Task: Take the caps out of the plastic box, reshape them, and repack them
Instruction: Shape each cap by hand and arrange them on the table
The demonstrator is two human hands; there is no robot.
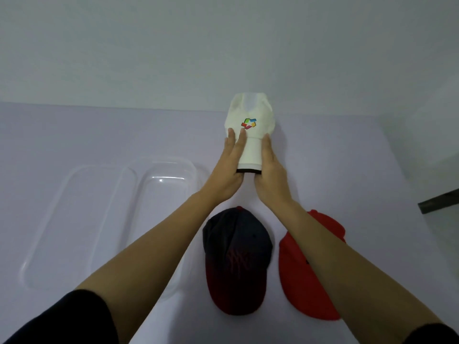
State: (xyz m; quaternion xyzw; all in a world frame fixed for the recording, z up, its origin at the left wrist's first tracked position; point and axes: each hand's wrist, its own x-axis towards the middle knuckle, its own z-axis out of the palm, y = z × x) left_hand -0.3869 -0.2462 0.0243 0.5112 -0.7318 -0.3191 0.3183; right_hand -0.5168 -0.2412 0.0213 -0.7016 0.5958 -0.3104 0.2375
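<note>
left hand [229, 167] and right hand [269, 175], fingers straight, press the brim of the white cap [250, 112] between them out over the desk [99, 130], so reshaping looks under way; next it wants setting by the dark cap [236, 259] and red cap [305, 274], then repacking into the plastic box [164, 161].

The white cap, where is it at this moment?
The white cap is at the centre of the head view, its brim between the left hand and the right hand, beyond the dark cap and the red cap.
</note>
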